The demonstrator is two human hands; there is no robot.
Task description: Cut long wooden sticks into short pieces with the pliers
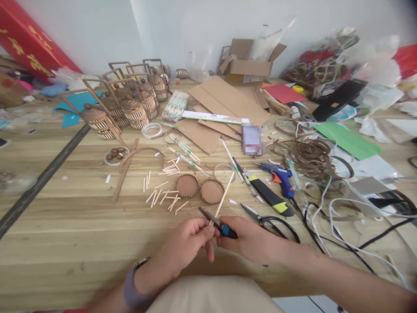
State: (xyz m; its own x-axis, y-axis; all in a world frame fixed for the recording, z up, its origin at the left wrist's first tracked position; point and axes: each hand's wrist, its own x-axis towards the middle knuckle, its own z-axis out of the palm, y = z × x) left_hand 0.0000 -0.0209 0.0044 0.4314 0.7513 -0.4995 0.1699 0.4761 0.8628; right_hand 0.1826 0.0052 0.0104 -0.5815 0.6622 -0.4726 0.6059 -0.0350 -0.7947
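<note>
My left hand pinches the lower end of a thin pale wooden chopstick, which points up and away. In my right hand is a knife with a dark pointed blade and a blue-and-black handle. Its blade crosses the chopstick near my left fingertips; whether it cuts in, I cannot tell. Just beyond lie two round cardboard trays with woven rims, a left one and a right one. Short cut sticks are scattered to their left.
Black-handled scissors, a yellow-and-black utility knife and a blue glue gun lie at right, near tangled cables. Small lidded baskets stand at back left. Cardboard sheets and an open box are behind.
</note>
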